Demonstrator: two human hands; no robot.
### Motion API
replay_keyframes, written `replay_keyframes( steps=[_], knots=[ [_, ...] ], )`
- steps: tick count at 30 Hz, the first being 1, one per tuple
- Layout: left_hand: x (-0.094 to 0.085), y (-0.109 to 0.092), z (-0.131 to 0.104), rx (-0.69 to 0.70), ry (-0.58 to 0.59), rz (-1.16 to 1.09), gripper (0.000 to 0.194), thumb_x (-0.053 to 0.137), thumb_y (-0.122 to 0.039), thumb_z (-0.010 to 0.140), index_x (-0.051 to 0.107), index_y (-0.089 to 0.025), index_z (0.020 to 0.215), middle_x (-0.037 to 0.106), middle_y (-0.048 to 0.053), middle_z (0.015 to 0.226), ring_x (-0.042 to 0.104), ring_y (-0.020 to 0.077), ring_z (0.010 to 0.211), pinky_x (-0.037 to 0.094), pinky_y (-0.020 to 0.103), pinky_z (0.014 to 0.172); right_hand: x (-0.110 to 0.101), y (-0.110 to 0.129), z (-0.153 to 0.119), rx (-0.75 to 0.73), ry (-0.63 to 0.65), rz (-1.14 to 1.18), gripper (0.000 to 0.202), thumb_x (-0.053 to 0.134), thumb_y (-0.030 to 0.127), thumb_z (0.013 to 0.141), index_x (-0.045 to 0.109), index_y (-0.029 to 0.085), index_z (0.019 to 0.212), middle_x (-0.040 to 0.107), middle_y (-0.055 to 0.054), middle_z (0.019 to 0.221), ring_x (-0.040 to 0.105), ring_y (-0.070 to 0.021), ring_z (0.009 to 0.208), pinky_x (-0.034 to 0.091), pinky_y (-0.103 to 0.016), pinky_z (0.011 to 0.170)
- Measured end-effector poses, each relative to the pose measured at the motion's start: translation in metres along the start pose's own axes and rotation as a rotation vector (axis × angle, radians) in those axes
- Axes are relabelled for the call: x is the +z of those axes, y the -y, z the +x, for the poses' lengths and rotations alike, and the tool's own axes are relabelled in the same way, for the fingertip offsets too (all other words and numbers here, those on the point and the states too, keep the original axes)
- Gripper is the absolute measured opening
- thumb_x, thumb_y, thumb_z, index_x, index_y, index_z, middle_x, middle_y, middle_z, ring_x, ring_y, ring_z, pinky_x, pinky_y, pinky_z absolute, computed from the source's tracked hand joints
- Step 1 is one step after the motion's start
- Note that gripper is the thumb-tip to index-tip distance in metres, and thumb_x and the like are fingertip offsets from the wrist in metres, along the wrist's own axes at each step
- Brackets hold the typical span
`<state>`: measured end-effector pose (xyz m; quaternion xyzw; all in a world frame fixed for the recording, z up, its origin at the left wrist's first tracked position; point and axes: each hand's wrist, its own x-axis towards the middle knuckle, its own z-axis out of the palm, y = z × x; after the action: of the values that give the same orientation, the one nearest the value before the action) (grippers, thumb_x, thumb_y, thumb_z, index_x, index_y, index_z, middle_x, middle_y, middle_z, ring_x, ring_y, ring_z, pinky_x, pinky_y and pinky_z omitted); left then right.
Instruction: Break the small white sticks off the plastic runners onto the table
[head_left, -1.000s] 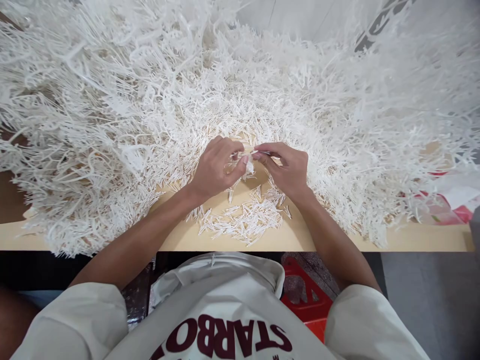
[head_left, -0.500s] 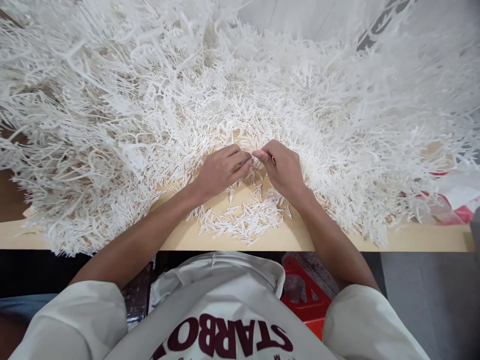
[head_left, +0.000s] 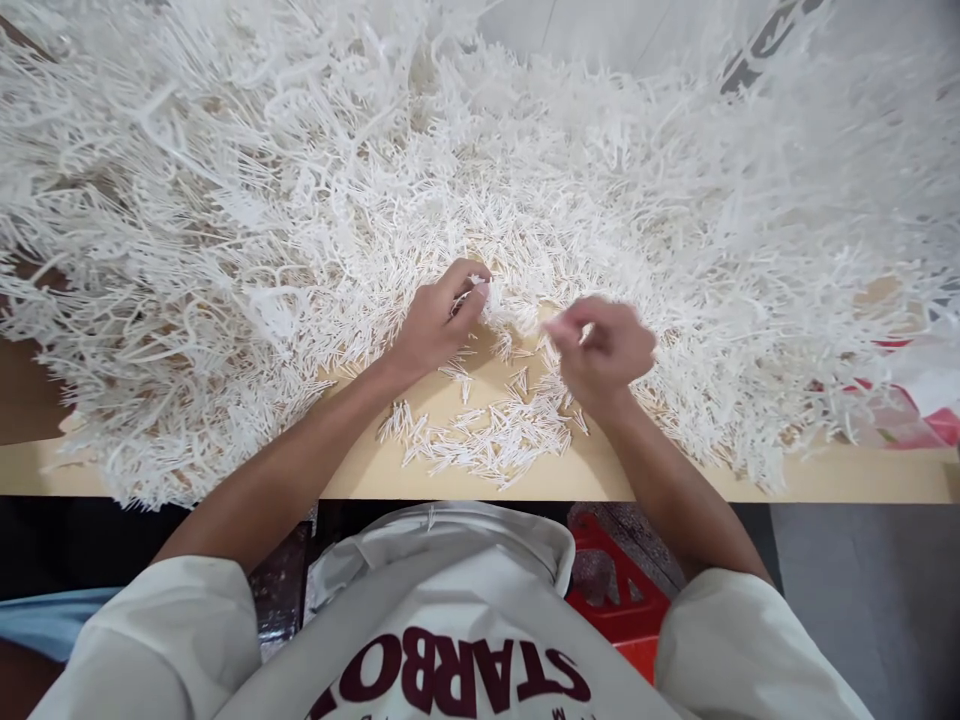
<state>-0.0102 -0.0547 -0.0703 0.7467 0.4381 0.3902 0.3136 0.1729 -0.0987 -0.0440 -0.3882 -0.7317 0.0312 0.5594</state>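
Observation:
My left hand (head_left: 448,312) is at the inner edge of a large heap of white, branching, plastic-looking strands (head_left: 337,200). Its thumb and forefinger pinch a small white piece, mostly hidden by the fingers. To its right, my right hand (head_left: 604,345) is held a little apart, thumb and finger closed together and blurred by motion. Whether anything sits in that pinch cannot be made out. Between my forearms, a pile of short, thin white sticks (head_left: 499,440) lies on the pale wooden table (head_left: 592,480).
The strand heap spreads across most of the tabletop and rises on both sides. Pink-and-white plastic bags (head_left: 900,412) lie at the right end. Below the front edge is a red plastic stool or crate (head_left: 622,600). Blue fabric (head_left: 56,620) shows at lower left.
My hands were nearly touching at the fingertips and have parted. The right has moved right and slightly down; the left has shifted slightly up and left.

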Motion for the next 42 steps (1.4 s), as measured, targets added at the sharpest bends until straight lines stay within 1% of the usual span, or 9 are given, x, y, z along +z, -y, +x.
replay_keyframes(
  steps=[2, 4, 6, 12, 17, 26, 34, 39, 42],
  knots=[
    [0.002, 0.001, -0.003, -0.008, 0.004, -0.070, 0.025, 0.041, -0.044, 0.095, 0.053, -0.022, 0.100, 0.051, -0.006, 0.063, 0.047, 0.0050, 0.050, 0.037, 0.021, 0.052, -0.004, -0.019, 0.010, 0.203, -0.346, -0.139, 0.013, 0.056, 0.038, 0.090, 0.054, 0.025, 0.092, 0.045, 0.006, 0.060, 0.041, -0.0072, 0.049, 0.033, -0.024, 0.050],
    [0.003, 0.001, -0.005, -0.004, 0.012, -0.130, 0.026, 0.040, -0.044, 0.095, 0.051, -0.022, 0.101, 0.053, -0.006, 0.065, 0.050, 0.0049, 0.052, 0.041, 0.020, 0.054, -0.007, -0.029, 0.019, 0.311, -0.438, -0.244, 0.026, 0.052, 0.040, 0.092, 0.048, 0.025, 0.112, 0.052, 0.002, 0.072, 0.047, -0.0095, 0.057, 0.036, -0.026, 0.053],
    [0.003, 0.002, -0.006, 0.007, 0.030, -0.143, 0.025, 0.039, -0.044, 0.095, 0.048, -0.022, 0.104, 0.055, -0.006, 0.067, 0.053, 0.0052, 0.054, 0.043, 0.021, 0.057, -0.007, -0.027, 0.023, 0.330, -0.358, -0.303, 0.030, 0.048, 0.044, 0.093, 0.049, 0.024, 0.116, 0.057, -0.004, 0.087, 0.052, -0.0110, 0.066, 0.039, -0.026, 0.056],
    [0.002, 0.001, -0.005, 0.094, 0.034, 0.014, 0.025, 0.039, -0.043, 0.096, 0.051, -0.022, 0.101, 0.061, -0.003, 0.076, 0.055, 0.0062, 0.061, 0.043, 0.022, 0.061, 0.004, -0.005, 0.009, 0.260, 0.323, -0.171, 0.026, 0.055, 0.045, 0.089, 0.065, 0.021, 0.092, 0.062, 0.003, 0.072, 0.052, -0.0061, 0.058, 0.043, -0.022, 0.059],
    [0.001, 0.001, -0.006, 0.203, 0.067, 0.138, 0.026, 0.037, -0.039, 0.098, 0.055, -0.020, 0.097, 0.064, 0.000, 0.080, 0.056, 0.0074, 0.068, 0.043, 0.022, 0.064, 0.008, -0.013, 0.002, 0.222, 0.493, -0.166, 0.021, 0.054, 0.038, 0.091, 0.061, 0.021, 0.103, 0.063, 0.003, 0.076, 0.054, -0.0057, 0.061, 0.045, -0.020, 0.062],
    [0.005, 0.000, -0.009, 0.319, 0.071, 0.230, 0.020, 0.039, -0.029, 0.097, 0.054, -0.018, 0.088, 0.062, -0.002, 0.074, 0.053, 0.0062, 0.065, 0.041, 0.020, 0.063, 0.000, -0.010, 0.001, -0.272, 0.584, -0.469, 0.019, 0.041, 0.015, 0.092, 0.054, 0.019, 0.079, 0.055, 0.003, 0.062, 0.047, -0.0064, 0.057, 0.037, -0.022, 0.053],
    [0.008, -0.002, -0.011, 0.304, 0.055, 0.186, 0.025, 0.038, -0.034, 0.098, 0.054, -0.019, 0.085, 0.058, -0.002, 0.068, 0.049, 0.0058, 0.060, 0.039, 0.020, 0.059, -0.005, -0.009, 0.004, -0.464, 0.568, -0.471, 0.012, 0.046, 0.011, 0.091, 0.051, 0.019, 0.083, 0.055, 0.004, 0.064, 0.046, -0.0062, 0.058, 0.038, -0.023, 0.051],
    [0.003, 0.004, 0.001, 0.092, -0.082, 0.101, 0.032, 0.036, -0.040, 0.097, 0.053, -0.019, 0.081, 0.052, -0.004, 0.060, 0.044, 0.0060, 0.052, 0.035, 0.022, 0.053, 0.002, 0.010, -0.002, -0.614, 0.382, -0.248, 0.018, 0.055, 0.005, 0.084, 0.049, 0.021, 0.077, 0.048, 0.009, 0.054, 0.041, -0.0037, 0.048, 0.036, -0.020, 0.044],
    [-0.002, 0.004, 0.005, 0.024, -0.134, 0.026, 0.033, 0.035, -0.043, 0.097, 0.054, -0.020, 0.085, 0.050, -0.004, 0.061, 0.043, 0.0062, 0.052, 0.036, 0.022, 0.054, 0.008, 0.021, -0.009, -0.633, 0.393, -0.083, 0.012, 0.061, 0.012, 0.083, 0.052, 0.019, 0.087, 0.058, 0.007, 0.062, 0.052, -0.0045, 0.056, 0.045, -0.019, 0.052]
  ],
)
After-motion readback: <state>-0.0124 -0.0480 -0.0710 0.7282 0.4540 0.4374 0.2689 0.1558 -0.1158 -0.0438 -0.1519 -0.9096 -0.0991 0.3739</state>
